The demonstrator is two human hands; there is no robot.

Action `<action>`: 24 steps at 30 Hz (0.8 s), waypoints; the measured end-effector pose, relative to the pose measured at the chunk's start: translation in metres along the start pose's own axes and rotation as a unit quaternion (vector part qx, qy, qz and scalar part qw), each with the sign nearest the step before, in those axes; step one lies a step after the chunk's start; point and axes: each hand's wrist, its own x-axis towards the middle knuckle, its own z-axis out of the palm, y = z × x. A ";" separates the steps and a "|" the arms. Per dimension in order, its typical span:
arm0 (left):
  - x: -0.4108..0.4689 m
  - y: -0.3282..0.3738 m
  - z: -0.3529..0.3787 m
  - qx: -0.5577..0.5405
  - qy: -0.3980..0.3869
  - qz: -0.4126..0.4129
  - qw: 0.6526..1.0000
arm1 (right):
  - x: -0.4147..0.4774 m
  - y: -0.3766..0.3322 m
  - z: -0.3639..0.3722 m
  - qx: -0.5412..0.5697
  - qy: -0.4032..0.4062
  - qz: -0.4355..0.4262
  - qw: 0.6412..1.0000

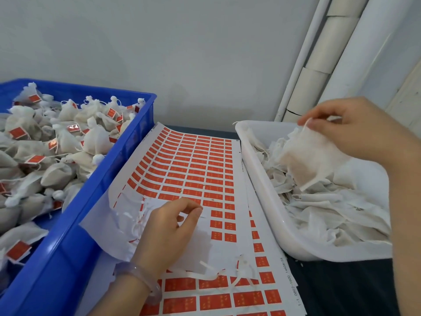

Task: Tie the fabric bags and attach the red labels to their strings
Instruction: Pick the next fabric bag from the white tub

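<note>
My right hand (355,128) pinches the string at the top of a white fabric bag (312,158) and holds it up over the white tub (257,156) of untied bags. My left hand (168,233) rests on the sheet of red labels (193,165), its thumb and forefinger pinched together at a label's edge; whether a label is between them cannot be told. Part of the sheet near that hand is bare white backing with torn strips.
A blue crate (127,160) at the left is heaped with tied bags that carry red labels. Loose white strings (211,273) lie on the sheet near the front. White pipes (319,65) run up the wall behind the tub. A dark table edge shows at the lower right.
</note>
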 end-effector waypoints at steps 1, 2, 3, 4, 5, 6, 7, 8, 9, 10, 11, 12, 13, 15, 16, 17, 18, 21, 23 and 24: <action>0.000 0.001 -0.001 0.000 -0.001 -0.001 1.000 | 0.002 -0.008 0.002 0.014 0.011 -0.016 1.000; 0.000 0.001 0.000 -0.002 0.000 0.000 1.000 | 0.003 -0.016 0.005 0.026 0.017 -0.030 0.999; 0.000 0.002 0.000 -0.010 0.006 0.000 1.000 | 0.004 -0.025 0.010 0.040 0.019 -0.043 0.998; 0.000 0.002 0.000 -0.023 0.011 -0.004 1.000 | 0.005 -0.034 0.015 0.057 0.018 -0.053 0.997; 0.000 0.003 -0.001 -0.042 0.017 -0.010 0.999 | 0.004 -0.043 0.022 0.076 0.014 -0.061 0.995; -0.001 0.004 -0.001 -0.063 0.031 -0.005 0.998 | 0.003 -0.052 0.030 0.090 0.007 -0.068 0.994; -0.001 0.004 -0.001 -0.082 0.056 0.006 0.995 | 0.001 -0.060 0.041 0.096 -0.004 -0.077 0.992; -0.001 0.003 -0.002 -0.090 0.090 0.022 0.992 | -0.001 -0.068 0.055 0.095 -0.022 -0.088 0.991; 0.000 0.003 -0.004 -0.096 0.116 0.036 0.988 | -0.003 -0.075 0.069 0.088 -0.043 -0.099 0.990; 0.000 0.003 -0.005 -0.103 0.129 0.046 0.985 | -0.006 -0.080 0.085 0.082 -0.066 -0.108 0.989; 0.000 0.002 -0.006 -0.116 0.130 0.047 0.984 | -0.009 -0.085 0.100 0.081 -0.086 -0.114 0.986; -0.001 0.001 -0.006 -0.133 0.120 0.038 0.983 | -0.012 -0.088 0.115 0.085 -0.105 -0.115 0.984; -0.001 0.001 -0.006 -0.155 0.105 0.027 0.982 | -0.015 -0.090 0.129 0.102 -0.122 -0.112 0.981; -0.001 0.001 -0.004 -0.208 0.100 0.013 0.973 | -0.023 -0.090 0.153 0.169 -0.138 -0.093 0.971; -0.001 0.001 -0.003 -0.217 0.117 0.009 0.969 | -0.027 -0.089 0.163 0.209 -0.134 -0.078 0.966; 0.001 0.000 -0.002 -0.209 0.138 0.005 0.968 | -0.031 -0.087 0.172 0.246 -0.125 -0.063 0.959; 0.003 0.000 -0.002 -0.196 0.155 0.000 0.968 | -0.035 -0.085 0.178 0.279 -0.113 -0.045 0.953; 0.006 0.000 -0.003 -0.190 0.163 -0.011 0.968 | -0.041 -0.079 0.189 0.364 -0.073 0.016 0.929; 0.006 0.002 -0.005 -0.193 0.150 -0.013 0.970 | -0.046 -0.074 0.194 0.423 -0.061 0.049 0.903; 0.006 0.002 -0.005 -0.196 0.143 -0.012 0.970 | -0.049 -0.073 0.196 0.446 -0.059 0.062 0.891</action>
